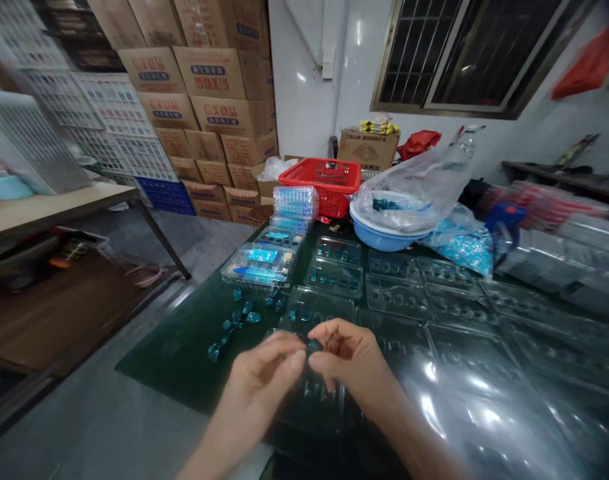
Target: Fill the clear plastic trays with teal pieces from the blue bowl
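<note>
Between the fingertips of both hands is a small dark teal foil-wrapped piece (314,346), held above the clear plastic trays. My left hand (264,377) is closed in a pinch, its thumb and forefinger against the piece's left side. From the right, my right hand (352,360) pinches it, its other fingers curled. Just beyond the hands, a clear tray (329,303) has teal pieces in some of its hollows. To the left, several loose teal pieces (248,308) lie scattered on the dark green table (184,360).
Filled clear packs (259,265) stand at the table's left edge, with a stack of cases (294,203) behind. A red basket (324,180) and a blue basin (384,235) under plastic film sit at the back. More clear trays (399,297) cover the right side.
</note>
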`<move>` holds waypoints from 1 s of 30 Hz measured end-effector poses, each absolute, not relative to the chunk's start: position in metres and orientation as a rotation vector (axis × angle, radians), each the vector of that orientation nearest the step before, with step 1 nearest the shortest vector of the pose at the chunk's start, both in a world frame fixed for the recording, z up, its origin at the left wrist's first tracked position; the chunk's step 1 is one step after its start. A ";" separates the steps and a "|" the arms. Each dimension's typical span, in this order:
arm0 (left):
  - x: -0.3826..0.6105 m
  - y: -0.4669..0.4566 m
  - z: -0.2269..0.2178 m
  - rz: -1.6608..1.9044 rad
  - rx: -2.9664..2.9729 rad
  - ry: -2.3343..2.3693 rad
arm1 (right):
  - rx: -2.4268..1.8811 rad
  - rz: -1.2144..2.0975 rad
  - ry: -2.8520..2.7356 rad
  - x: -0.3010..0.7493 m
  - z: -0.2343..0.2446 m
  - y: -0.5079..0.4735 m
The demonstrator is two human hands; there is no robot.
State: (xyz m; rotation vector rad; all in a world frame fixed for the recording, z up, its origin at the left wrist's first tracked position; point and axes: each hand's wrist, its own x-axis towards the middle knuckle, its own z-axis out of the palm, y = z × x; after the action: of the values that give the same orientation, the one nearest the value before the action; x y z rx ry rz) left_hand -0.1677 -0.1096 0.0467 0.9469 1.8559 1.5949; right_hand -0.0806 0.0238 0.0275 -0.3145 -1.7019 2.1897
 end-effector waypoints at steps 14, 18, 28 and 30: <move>-0.152 -0.087 0.024 1.771 0.362 0.996 | -0.430 2.080 -1.575 -0.076 0.020 0.010; -0.155 -0.084 0.016 1.783 0.222 1.046 | -0.593 1.912 -1.679 -0.067 0.012 0.008; -0.148 -0.079 0.012 1.785 0.253 1.369 | -0.386 1.241 -2.159 -0.056 0.012 0.016; -0.144 -0.077 0.011 1.825 0.216 1.398 | -0.366 1.234 -2.196 -0.052 0.012 0.017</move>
State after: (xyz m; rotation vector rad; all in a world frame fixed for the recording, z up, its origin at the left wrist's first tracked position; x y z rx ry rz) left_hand -0.1438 -0.0772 0.0108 0.2164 1.3982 1.8250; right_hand -0.0520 0.0168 0.0116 -0.3664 -2.1957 1.2338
